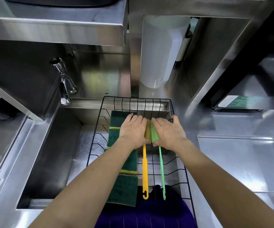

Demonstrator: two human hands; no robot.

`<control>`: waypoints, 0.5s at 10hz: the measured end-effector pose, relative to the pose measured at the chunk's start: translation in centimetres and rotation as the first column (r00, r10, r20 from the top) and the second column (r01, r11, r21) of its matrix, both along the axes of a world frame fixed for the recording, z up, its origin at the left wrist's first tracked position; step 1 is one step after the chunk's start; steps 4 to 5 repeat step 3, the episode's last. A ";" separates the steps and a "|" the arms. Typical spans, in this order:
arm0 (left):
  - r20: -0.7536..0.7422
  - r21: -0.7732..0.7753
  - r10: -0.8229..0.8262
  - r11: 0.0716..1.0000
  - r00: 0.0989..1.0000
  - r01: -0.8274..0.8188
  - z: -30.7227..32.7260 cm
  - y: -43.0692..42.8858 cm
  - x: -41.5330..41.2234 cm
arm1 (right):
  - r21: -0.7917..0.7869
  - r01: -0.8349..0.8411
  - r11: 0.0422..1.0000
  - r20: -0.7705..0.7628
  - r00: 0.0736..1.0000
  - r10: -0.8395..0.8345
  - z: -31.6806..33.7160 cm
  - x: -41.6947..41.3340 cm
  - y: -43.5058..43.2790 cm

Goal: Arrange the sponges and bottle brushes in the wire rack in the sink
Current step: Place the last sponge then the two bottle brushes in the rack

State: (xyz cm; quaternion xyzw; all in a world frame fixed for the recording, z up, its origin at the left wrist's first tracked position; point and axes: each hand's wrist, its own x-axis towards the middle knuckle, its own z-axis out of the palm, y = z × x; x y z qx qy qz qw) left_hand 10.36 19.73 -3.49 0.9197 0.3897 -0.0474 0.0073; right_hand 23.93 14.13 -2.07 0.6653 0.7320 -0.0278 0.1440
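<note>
A black wire rack (172, 112) sits across the right part of the steel sink (50, 162). Several green-and-yellow sponges (124, 188) lie in a row along its left side. A yellow bottle brush (144, 168) and a green bottle brush (161, 168) lie side by side in the rack, handles pointing toward me. My left hand (133, 130) presses on the yellow brush's head and my right hand (167, 130) on the green brush's head, palms down, thumbs wrapped under. The hands hide most of both brush heads.
A chrome tap (65, 83) juts over the sink's left rear. A white plastic container (161, 51) stands behind the rack. Steel counter (240, 162) stretches to the right; a steel shelf (54, 28) overhangs at the back. My purple garment (149, 214) shows below the rack.
</note>
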 end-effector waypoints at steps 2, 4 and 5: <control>0.015 -0.024 0.001 1.000 1.000 -0.001 -0.3 0.0 -0.3 | -0.007 -0.002 1.000 0.008 1.000 0.002 0.0 -0.1 0.1; 0.023 -0.108 0.011 0.994 1.000 -0.009 0.3 -0.1 -0.7 | -0.025 0.013 1.000 0.007 1.000 -0.013 0.2 -0.1 0.1; 0.023 -0.108 0.011 0.994 1.000 -0.009 0.3 -0.1 -0.7 | -0.025 0.013 1.000 0.007 1.000 -0.013 0.2 -0.1 0.1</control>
